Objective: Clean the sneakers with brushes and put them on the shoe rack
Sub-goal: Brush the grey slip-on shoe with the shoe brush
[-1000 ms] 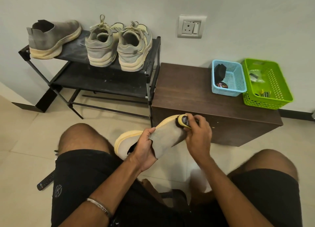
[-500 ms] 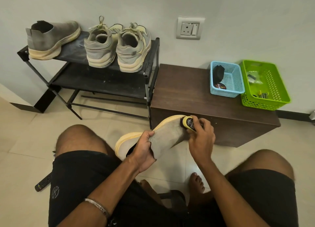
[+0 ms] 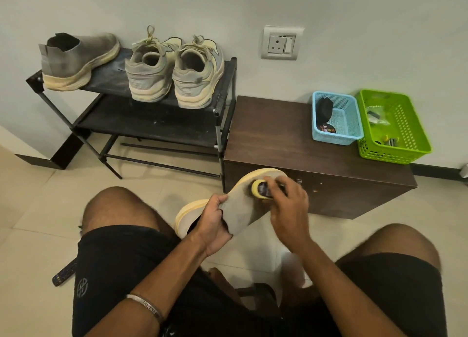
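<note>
sneaker (image 3: 243, 210) gripped at its collar by left hand (image 3: 215, 222); right hand (image 3: 288, 205) pinches brush (image 3: 262, 190) on its toe, rack (image 3: 162, 119) at 11 o'clock.

Left hand (image 3: 215, 222) grips a grey slip-on sneaker (image 3: 243, 207); right hand (image 3: 288, 205) presses a yellow-edged brush (image 3: 262, 189) on its toe. 3 sneakers (image 3: 152, 68) sit on the shoe rack (image 3: 222, 93).

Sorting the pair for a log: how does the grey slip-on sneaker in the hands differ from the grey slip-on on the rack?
The held sneaker is tilted in mid-air, gripped by the left hand; the racked sneaker stands upright on the shoe rack's top shelf. The right hand works a yellow-edged brush on the held one; nothing touches the racked one. Both have grey uppers and cream soles.
</note>
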